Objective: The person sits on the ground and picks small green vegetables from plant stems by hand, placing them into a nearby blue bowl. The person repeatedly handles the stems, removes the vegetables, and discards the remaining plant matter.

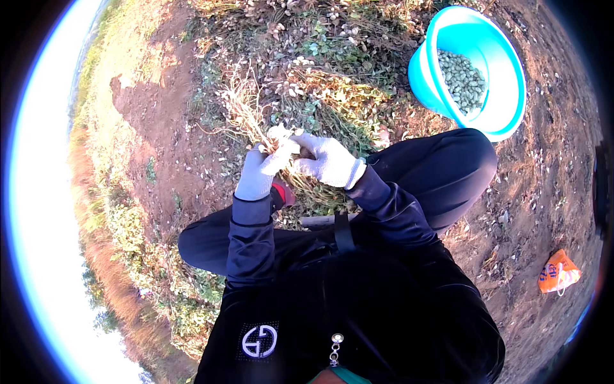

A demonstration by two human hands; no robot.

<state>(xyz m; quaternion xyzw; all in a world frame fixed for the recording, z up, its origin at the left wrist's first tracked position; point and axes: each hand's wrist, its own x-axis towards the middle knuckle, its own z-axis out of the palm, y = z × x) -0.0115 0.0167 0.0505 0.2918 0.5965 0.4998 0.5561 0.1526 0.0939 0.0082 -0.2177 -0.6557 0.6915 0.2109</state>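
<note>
My left hand, in a white knitted glove, grips a bundle of dry peanut plants near its middle. The pale, stringy ends of the bundle point up and to the left. My right hand, gloved the same way, touches the plants just beside the left, its fingers bent around them; what lies under its fingers is partly hidden. Leafy stems stretch below both hands. A blue plastic tub stands at the upper right with many peanuts in their shells inside.
Uprooted peanut plants with pods lie heaped on the soil ahead of me. My bent knee is close to the tub. An orange plastic bag lies on the ground at the far right. Dry grass borders the soil at left.
</note>
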